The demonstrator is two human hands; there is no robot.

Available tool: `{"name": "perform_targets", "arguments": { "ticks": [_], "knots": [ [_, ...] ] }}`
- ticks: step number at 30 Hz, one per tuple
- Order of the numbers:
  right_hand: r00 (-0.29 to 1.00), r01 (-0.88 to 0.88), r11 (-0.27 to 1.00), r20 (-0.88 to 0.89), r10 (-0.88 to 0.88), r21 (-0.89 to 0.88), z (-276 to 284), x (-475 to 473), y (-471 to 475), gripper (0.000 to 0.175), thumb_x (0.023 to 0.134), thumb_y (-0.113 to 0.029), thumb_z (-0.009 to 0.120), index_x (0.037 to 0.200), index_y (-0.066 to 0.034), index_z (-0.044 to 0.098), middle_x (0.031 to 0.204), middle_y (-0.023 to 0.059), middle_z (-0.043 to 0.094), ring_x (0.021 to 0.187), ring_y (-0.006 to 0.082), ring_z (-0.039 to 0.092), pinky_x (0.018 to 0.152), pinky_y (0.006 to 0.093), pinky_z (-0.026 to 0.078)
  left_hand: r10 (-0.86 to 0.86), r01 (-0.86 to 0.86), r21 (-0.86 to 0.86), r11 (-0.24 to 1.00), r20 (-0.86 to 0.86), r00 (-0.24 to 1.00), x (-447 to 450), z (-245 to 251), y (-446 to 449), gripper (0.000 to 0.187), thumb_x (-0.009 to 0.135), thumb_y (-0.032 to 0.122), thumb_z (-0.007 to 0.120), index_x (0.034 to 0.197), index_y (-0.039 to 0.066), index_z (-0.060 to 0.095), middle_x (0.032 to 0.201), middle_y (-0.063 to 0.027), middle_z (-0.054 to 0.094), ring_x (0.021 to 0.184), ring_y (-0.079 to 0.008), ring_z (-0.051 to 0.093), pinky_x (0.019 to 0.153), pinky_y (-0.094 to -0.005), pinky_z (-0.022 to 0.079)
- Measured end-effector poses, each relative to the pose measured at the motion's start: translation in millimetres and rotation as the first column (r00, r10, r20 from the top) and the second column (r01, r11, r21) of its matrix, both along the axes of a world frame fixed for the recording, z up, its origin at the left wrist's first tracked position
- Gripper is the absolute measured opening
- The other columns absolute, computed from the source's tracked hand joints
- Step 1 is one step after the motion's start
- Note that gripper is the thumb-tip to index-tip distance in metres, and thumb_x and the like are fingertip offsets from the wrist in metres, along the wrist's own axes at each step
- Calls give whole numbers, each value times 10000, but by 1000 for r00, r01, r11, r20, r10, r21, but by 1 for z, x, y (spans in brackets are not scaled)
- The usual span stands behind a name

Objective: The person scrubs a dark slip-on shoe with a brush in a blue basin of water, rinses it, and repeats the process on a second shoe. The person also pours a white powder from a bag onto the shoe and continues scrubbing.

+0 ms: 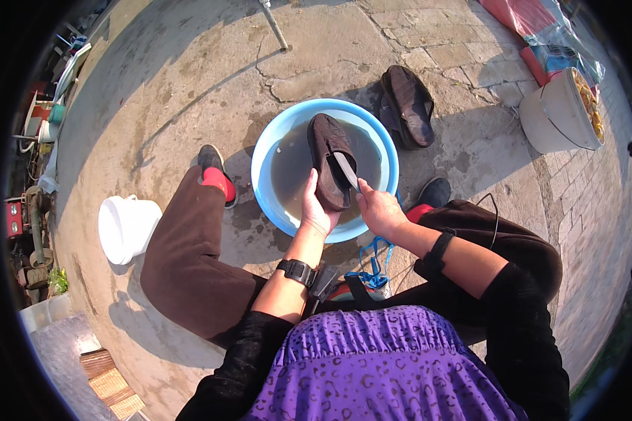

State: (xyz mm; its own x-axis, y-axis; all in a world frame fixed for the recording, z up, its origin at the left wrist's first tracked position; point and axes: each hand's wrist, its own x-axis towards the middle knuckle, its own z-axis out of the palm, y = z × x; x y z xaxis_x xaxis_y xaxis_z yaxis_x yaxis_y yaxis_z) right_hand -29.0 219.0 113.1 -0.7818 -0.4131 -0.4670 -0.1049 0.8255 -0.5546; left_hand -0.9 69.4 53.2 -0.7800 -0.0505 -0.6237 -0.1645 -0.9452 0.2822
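Note:
My left hand point(317, 209) grips a dark brown shoe point(331, 138) at its heel end and holds it over a light blue basin point(262, 181). Murky grey water point(293, 160) stands in the basin. In my right hand point(380, 208) is the end of a grey, flat-handled tool, probably a brush point(346, 169). Its far end reaches into the opening of the shoe, so the tip is hidden. A second dark shoe point(410, 108) lies on the concrete just beyond the basin's right rim.
A white bucket point(129, 229) stands by my left knee. Further right, a pale bucket point(558, 113) with yellowish contents is near plastic bags point(563, 37). Blue cord point(374, 263) lies between my legs. A metal pole point(275, 26) rises from the ground ahead. Machinery point(34, 226) lines the left edge.

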Motion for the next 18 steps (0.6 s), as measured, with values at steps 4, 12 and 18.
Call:
{"name": "perform_targets", "arguments": {
  "ticks": [4,12,18],
  "knots": [
    [988,51,995,150,-37,-88,-10,14,1,499,976,-271,423,1416,-36,412,1086,296,633,1055,423,605,968,466,443,33,-33,5,999,-38,999,0,-5,-8,491,944,446,543,1261,70,541,1216,-93,599,1139,-243,551,999,-411,428],
    [947,234,928,282,-151,-290,-24,17,6,483,1004,-291,444,1407,-24,434,1128,275,635,1140,384,588,980,395,440,-65,-4,-305,952,-216,974,-3,7,-5,457,846,145,565,1292,59,518,1194,-66,596,1093,-186,571,956,-347,469],
    [938,284,901,290,-190,-329,-25,20,4,468,1011,-280,446,1407,-30,439,1119,258,644,1122,358,609,955,374,452,-167,48,-408,912,-263,950,-8,28,-5,680,800,81,603,1440,74,375,1198,-28,527,1064,-137,511,935,-285,438]
  ]
}}
